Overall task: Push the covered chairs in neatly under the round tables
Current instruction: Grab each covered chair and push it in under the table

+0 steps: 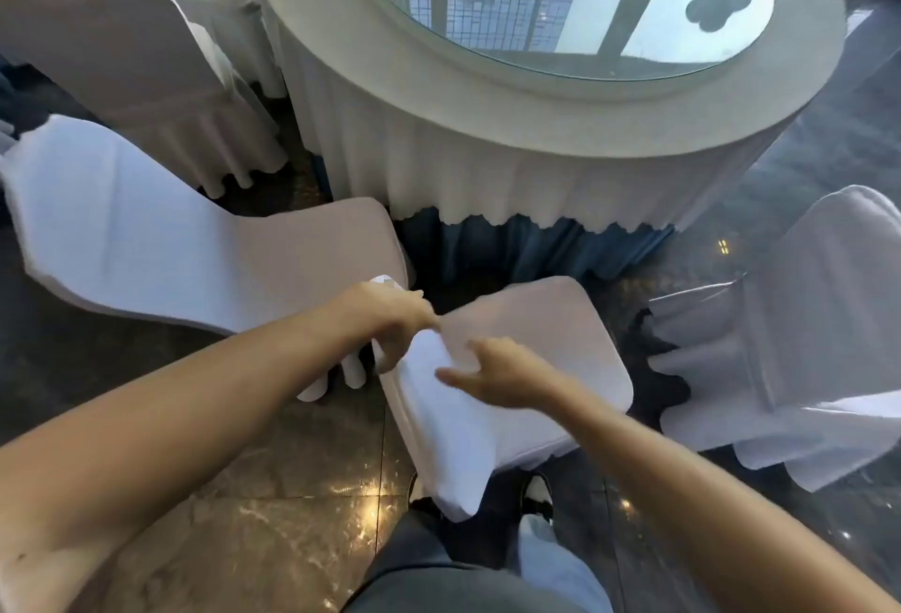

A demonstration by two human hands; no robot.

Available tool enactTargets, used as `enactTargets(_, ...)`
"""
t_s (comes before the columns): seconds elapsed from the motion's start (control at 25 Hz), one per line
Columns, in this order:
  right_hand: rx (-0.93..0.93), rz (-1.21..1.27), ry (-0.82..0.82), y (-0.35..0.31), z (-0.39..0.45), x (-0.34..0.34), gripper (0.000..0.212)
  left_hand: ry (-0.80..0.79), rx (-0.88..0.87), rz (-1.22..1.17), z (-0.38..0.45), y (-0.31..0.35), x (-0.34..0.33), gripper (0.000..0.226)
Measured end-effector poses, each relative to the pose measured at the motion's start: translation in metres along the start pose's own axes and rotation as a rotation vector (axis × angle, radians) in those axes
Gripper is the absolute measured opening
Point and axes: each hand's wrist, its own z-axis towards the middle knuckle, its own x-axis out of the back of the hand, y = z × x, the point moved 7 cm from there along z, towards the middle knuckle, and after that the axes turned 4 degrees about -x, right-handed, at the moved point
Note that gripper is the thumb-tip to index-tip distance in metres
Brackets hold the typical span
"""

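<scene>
Chair covered in white fabric (512, 369) stands directly in front of the person, and both bare hands are on the top of its backrest. The fingers (390, 359) of the left hand (385, 315) curl down over the upper left corner of the backrest and pinch the white cloth there. The right hand (497, 373) lies flat on the backrest top, its fingers loosely spread, the thumb pointing to the left. The seat of this chair points toward the round surface with the pleated white skirt and glass turntable (551, 91), but it is not under the skirt; a strip of dark floor shows between them. A second white-covered chair (146, 242) stands just beside it on the left, its seat corner close to the skirt. A third white-covered chair (804, 344) stands on the right, apart from the table. Further white-covered chairs (127, 57) are at the upper left. The dark glossy tiled floor (292, 490) reflects small lights, and the person's legs and one shoe (536, 495) show below the chair.
</scene>
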Motion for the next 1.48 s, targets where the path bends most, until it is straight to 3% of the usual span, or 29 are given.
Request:
enactTargets(0.12, -0.052, 0.146, -0.248, -0.011, -0.016, -0.060, 0.102, -0.110, 0.044, -0.001, 0.003, -0.016, -0.034, 0.106)
enactTargets(0.2, -0.047, 0.168, -0.284, -0.021, -0.030, -0.096, 0.097, -0.040, -0.019, 0.044, 0.007, -0.017, -0.044, 0.089)
enactTargets(0.36, -0.104, 0.032, -0.060, -0.016, -0.024, -0.124, 0.082, 0.219, -0.214, 0.181, -0.002, -0.006, -0.040, 0.057)
enactTargets(0.48, -0.138, 0.097, -0.017, -0.017, -0.022, -0.123, 0.076, 0.375, -0.252, 0.197, -0.006, -0.007, -0.036, 0.041)
enactTargets(0.64, -0.162, 0.115, 0.020, -0.005, -0.025, -0.116, 0.072, 0.407, -0.275, 0.236, 0.000, 0.009, -0.029, 0.026)
enactTargets(0.96, -0.085, -0.053, 0.151, 0.077, -0.017, -0.032, 0.047, 0.444, -0.089, 0.068, 0.041, 0.042, 0.013, 0.023)
enactTargets(1.12, -0.139, -0.171, 0.175, 0.148, 0.006, 0.012, 0.049, 0.479, -0.024, -0.018, 0.074, 0.073, 0.043, 0.015)
enactTargets(1.28, -0.094, -0.296, 0.211, 0.195, 0.038, 0.061, 0.027, 0.524, 0.047, -0.077, 0.105, 0.081, 0.074, 0.017)
enactTargets(1.48, 0.014, -0.375, 0.182, 0.236, 0.082, 0.118, 0.037, 0.559, 0.251, -0.352, 0.125, 0.043, 0.099, 0.035)
